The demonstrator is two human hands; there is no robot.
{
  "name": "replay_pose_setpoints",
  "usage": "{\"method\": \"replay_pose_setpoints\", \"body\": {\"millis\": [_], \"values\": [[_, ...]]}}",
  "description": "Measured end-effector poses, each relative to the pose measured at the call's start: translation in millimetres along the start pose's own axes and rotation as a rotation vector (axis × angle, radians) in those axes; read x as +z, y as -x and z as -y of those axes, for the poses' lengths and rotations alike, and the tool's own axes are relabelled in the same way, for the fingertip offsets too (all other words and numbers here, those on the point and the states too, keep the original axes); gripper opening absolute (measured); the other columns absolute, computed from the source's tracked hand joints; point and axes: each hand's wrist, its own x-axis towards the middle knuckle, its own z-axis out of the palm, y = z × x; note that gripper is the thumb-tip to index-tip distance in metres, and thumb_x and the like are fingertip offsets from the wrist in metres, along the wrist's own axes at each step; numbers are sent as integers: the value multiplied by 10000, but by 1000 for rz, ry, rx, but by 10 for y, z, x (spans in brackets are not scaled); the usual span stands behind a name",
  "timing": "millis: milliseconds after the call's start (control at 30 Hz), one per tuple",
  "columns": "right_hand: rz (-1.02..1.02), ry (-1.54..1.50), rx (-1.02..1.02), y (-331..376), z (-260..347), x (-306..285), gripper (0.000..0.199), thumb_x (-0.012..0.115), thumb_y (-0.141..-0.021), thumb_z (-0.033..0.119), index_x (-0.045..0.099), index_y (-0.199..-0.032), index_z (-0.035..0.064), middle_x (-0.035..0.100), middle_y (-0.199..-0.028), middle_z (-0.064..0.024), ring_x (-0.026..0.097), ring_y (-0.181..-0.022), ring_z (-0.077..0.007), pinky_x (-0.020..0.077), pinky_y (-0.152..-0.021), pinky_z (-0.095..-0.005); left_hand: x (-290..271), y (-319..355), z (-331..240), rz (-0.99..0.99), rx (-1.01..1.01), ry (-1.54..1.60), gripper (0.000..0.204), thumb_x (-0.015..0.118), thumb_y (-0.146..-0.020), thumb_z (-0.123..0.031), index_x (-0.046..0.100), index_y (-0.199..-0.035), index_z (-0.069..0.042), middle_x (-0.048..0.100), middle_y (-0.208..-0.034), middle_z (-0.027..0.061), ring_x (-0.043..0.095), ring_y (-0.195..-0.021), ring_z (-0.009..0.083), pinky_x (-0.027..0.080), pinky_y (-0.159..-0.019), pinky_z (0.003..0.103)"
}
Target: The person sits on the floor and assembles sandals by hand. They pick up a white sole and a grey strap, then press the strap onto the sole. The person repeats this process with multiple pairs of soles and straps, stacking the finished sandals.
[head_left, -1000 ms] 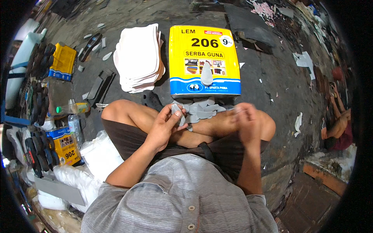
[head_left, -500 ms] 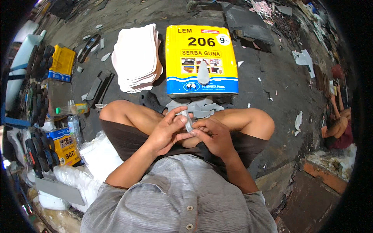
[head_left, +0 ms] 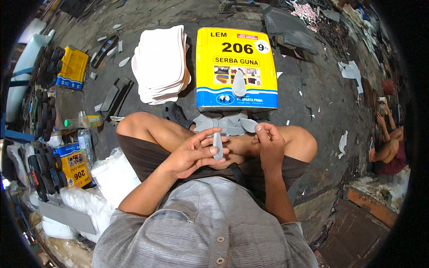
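We're looking straight down at a person seated cross-legged on the floor, and the left hand (head_left: 193, 155) has its fingers curled loosely around a small grey cut piece (head_left: 217, 145), thumb and fingertips pinching it so it stands roughly upright in front of the lap. The right hand (head_left: 269, 144) sits just to the right, apart from that piece, its fingers drawn together and bent inward at the tips; we cannot tell whether anything lies between them. Both forearms come up from the near edge, elbows out, wrists angled toward each other over the crossed shins. Just beyond the hands, a loose pile of grey cut pieces (head_left: 229, 123) rests on the ground against the near side of a big yellow tin (head_left: 237, 67), and one more grey piece lies on the tin's top face. To the left of the tin we see a stack of white sheets (head_left: 161, 62). Farther left stand a clear bottle (head_left: 85, 145) and a smaller yellow can (head_left: 73, 163), with white bags (head_left: 114, 176) near the left knee.
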Motion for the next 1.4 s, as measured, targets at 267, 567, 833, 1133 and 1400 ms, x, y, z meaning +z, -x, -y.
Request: {"method": "replay_pose_setpoints", "body": {"millis": [267, 567, 833, 1133, 1400], "values": [[468, 265, -445, 224, 93, 206, 172, 722, -915, 23, 713, -1085, -3, 702, -902, -46, 653, -792, -107, 525, -709, -249, -99, -49, 57, -87, -13, 33, 616, 606, -1046, -85, 324, -1593, -79, 527, -1496, 106, 615, -1278, 199, 569, -1067, 400], [203, 107, -276, 198, -59, 155, 117, 731, -925, 97, 708, -1021, 34, 704, -842, -70, 651, -715, -129, 518, -660, -287, 3, 33, 37, 39, -27, 34, 704, 634, -1008, -18, 294, -1619, -95, 500, -1517, 99, 595, -1310, 233, 532, -1106, 411], [-46, 381, -343, -20, -44, -26, 303, 732, -922, 145, 688, -1185, 1, 742, -979, -170, 717, -914, -289, 575, -797, -390, -108, -26, 56, -130, -17, 22, 730, 626, -994, 35, 290, -1617, -147, 498, -1519, 106, 550, -1374, 283, 484, -1138, 507], [540, -60, -160, 108, 25, 234, 212, 762, -915, 49, 730, -1097, -56, 743, -920, -92, 668, -756, -108, 540, -676, -250, -123, -144, 174, -3, 27, 6, 779, 652, -1013, -35, 216, -1649, -136, 442, -1521, 90, 556, -1342, 218, 495, -1138, 391], [61, -197, -146, -14, -27, -71, 99, 669, -989, 57, 664, -1042, -27, 678, -828, -34, 617, -694, -85, 522, -638, -231, -188, -111, 94, 59, -41, -37, 756, 643, -1017, -26, 235, -1646, -126, 420, -1547, 95, 555, -1338, 214, 486, -1149, 409]]}}
